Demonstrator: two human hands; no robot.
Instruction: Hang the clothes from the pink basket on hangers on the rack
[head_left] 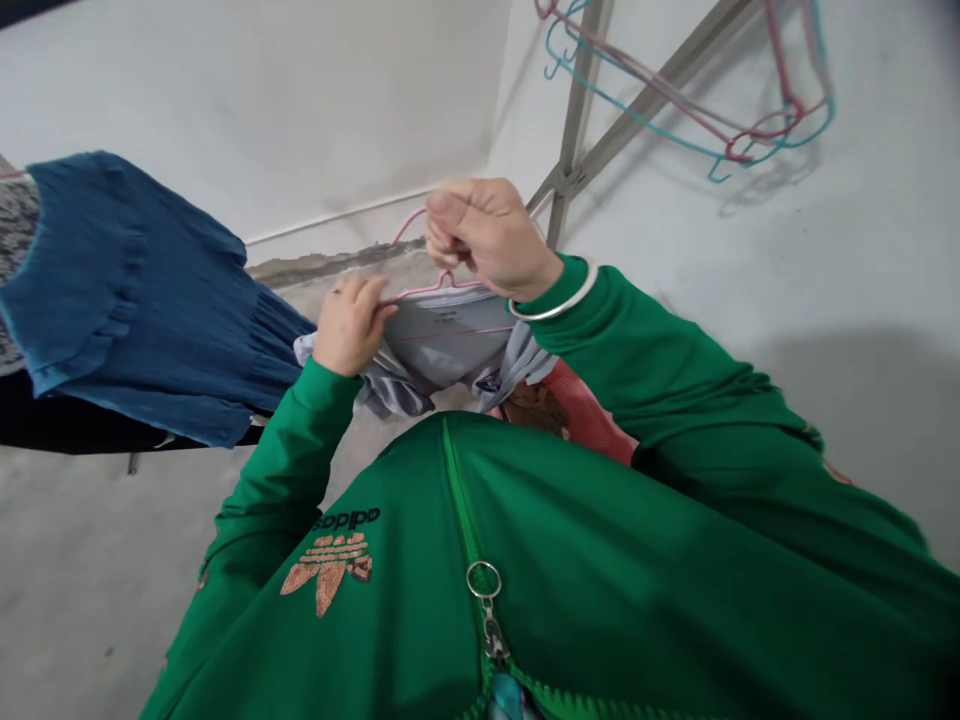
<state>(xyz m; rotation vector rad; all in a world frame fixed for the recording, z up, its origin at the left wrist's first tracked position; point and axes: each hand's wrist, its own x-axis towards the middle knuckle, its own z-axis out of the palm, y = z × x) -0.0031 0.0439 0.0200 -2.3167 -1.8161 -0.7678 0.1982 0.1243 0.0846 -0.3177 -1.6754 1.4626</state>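
A light grey shirt (pixel 442 352) hangs on a thin pink hanger (pixel 448 277) in front of my chest. My right hand (pixel 484 235) is closed around the upper part of the hanger, near its hook, above the shirt's collar. At the shirt's shoulder on the left, my left hand (pixel 351 318) grips the cloth with its thumb along the hanger's arm. The shirt's lower part drops out of sight behind my green jacket (pixel 570 540).
Blue garment (pixel 157 290) hangs at the left, with dark cloth (pixel 82 425) under it. Several pink and blue hangers (pixel 637 115) hang at the upper right, by grey metal bars (pixel 574 165) against the white wall. A red item (pixel 589 415) shows below my right sleeve.
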